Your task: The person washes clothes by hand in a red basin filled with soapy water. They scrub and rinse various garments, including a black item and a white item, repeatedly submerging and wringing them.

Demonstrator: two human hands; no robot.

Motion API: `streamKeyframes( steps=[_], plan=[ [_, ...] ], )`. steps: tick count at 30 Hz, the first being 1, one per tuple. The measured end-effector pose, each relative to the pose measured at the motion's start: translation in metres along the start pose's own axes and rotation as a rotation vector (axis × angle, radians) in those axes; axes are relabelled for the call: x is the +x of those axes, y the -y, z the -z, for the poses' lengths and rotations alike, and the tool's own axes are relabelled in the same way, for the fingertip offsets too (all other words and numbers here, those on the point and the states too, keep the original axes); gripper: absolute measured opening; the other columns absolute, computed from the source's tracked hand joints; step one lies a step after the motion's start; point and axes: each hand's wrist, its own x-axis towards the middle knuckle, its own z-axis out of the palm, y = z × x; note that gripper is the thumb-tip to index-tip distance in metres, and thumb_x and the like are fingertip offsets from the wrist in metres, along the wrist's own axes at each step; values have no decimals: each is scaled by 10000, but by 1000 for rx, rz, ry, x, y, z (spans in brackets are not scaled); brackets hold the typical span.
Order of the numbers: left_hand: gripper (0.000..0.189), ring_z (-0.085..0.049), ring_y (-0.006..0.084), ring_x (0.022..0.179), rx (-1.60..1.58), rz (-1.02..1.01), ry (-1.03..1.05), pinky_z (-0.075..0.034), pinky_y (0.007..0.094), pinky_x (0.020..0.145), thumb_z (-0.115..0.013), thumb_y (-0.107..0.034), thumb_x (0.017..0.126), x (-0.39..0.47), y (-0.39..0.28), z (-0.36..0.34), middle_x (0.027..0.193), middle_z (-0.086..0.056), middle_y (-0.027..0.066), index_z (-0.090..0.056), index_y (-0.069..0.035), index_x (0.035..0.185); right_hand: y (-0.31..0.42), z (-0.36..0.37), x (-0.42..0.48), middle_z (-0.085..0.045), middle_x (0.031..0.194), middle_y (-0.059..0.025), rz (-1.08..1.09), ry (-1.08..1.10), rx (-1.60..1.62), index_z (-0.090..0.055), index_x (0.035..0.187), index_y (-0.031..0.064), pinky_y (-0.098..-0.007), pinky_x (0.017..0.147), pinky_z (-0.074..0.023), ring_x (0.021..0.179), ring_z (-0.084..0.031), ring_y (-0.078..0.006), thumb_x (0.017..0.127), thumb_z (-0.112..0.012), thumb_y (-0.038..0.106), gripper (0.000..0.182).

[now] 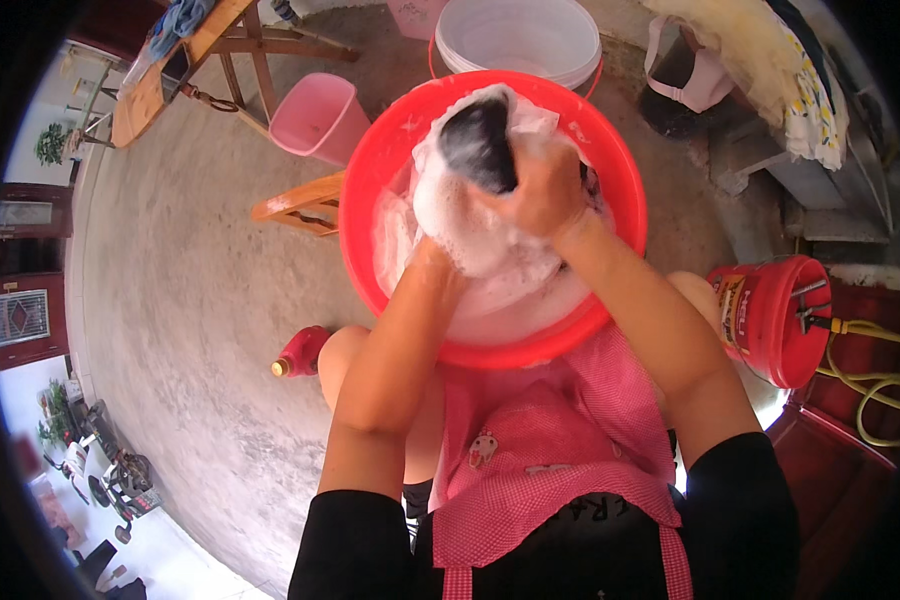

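Note:
A large red plastic basin (622,161) in front of me holds soapy water and wet laundry. My right hand (547,184) is closed on a wet black cloth (478,142), slightly blurred, over the middle of the basin. White fabric (525,120) and thick foam surround that cloth; whether black and white are one garment I cannot tell. My left hand (439,259) reaches into the suds from below. Foam and cloth cover its fingers, so its grip is hidden. More pale fabric (395,232) lies along the basin's left inner side.
Behind the basin stands a white bucket (521,34), with a pink plastic bin (319,120) to its left. A wooden piece (300,202) juts out beside the basin. A red bottle (302,352) is by my left knee. A red bucket (769,322) and yellow hose (870,375) are at right.

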Motion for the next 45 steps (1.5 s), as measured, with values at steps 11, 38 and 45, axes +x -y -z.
streamKeyframes(
  steps=[11,38,45],
  plan=[
    [350,-586,196,894,-28,-18,53,-504,287,803,-509,-297,897,4,-2,10,1024,-596,78,-544,-46,1139,16,-6,-11,-546,616,-129,174,-4,-25,-578,694,39,-412,521,-438,570,-565,-325,664,-731,314,316],
    [319,-571,189,985,-97,43,117,-481,296,869,-502,-210,912,1,-19,7,1089,-586,83,-520,-37,1179,-26,8,13,-629,771,-157,-238,119,56,-637,900,68,-428,646,-492,743,-606,-366,701,-705,275,295],
    [346,-575,186,947,48,-91,112,-481,315,853,-421,-318,954,6,-50,5,1037,-615,60,-567,-54,1124,-51,36,22,-652,1008,-154,-468,611,650,-600,1095,-6,-325,848,-451,939,-618,-231,787,-673,325,458]
  ],
)
